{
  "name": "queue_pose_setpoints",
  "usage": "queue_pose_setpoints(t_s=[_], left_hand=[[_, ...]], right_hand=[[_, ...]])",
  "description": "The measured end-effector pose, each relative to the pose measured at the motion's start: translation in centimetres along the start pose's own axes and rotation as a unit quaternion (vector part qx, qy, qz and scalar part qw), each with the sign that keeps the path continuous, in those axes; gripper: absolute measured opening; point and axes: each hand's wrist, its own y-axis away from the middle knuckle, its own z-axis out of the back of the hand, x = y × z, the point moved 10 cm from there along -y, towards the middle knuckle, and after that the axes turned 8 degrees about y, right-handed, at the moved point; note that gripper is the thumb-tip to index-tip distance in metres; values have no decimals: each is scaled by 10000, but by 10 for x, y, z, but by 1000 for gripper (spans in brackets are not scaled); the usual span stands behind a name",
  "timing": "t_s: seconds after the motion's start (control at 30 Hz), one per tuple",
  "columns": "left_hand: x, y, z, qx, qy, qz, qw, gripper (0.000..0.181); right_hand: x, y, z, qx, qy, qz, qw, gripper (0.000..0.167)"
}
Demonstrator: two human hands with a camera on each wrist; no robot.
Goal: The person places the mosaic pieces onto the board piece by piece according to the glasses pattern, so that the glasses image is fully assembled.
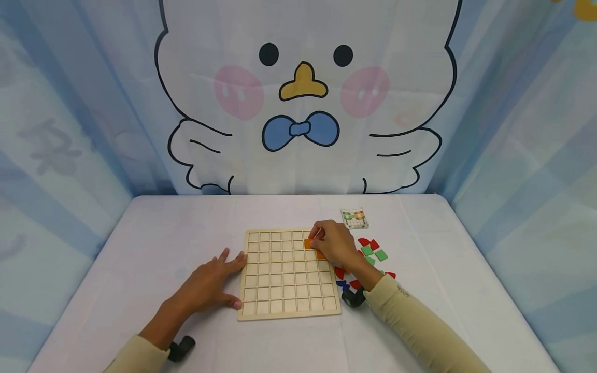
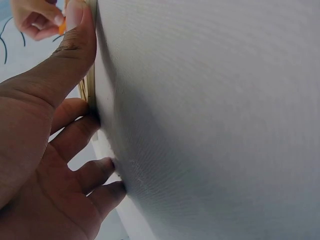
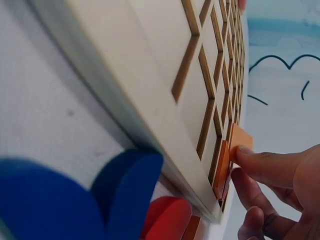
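A pale wooden grid board (image 1: 275, 285) lies flat on the table, divided into square cells. At its far right part my right hand (image 1: 337, 242) pinches an orange square tile (image 3: 241, 137) between thumb and fingers, tilted above the cells. A second orange tile (image 3: 220, 170) sits in the grid close to the right rim, just beside the held one. My left hand (image 1: 210, 282) rests along the board's left edge, fingers spread, with thumb and fingertips touching the rim. In the left wrist view, the thumb lies against the board's side (image 2: 91, 85).
Right of the board lie loose red pieces (image 1: 374, 244), green squares (image 1: 381, 255) and blue pieces (image 3: 130, 195), some partly hidden by the right forearm. A small printed card (image 1: 355, 218) with a coloured grid pattern lies behind the right hand. A curtain hangs behind the table.
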Motion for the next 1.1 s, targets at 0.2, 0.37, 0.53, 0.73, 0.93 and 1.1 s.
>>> queue_pose_setpoints(t_s=[0.2,0.37,0.53,0.73,0.93,1.1], left_hand=[[0,-1,0,-9,-20,35,10000,115],[0,-2,0,-12,-27,32,10000,115],[0,-1,-1,10,-10,42,10000,115],[0,0,1,0,-26,24,10000,115],[-3,2,3,5,6,-42,10000,115],[-5,2,3,7,22,-24,10000,116]], right_hand=[[0,0,-1,87,81,-42,9999,7],[-5,0,2,70,-46,-113,9999,6],[-23,1,10,11,-99,-314,9995,9],[-49,9,25,-38,108,-622,9980,15],[-74,18,41,-58,201,-806,9965,22],[-102,24,52,-115,259,-1056,9940,23]])
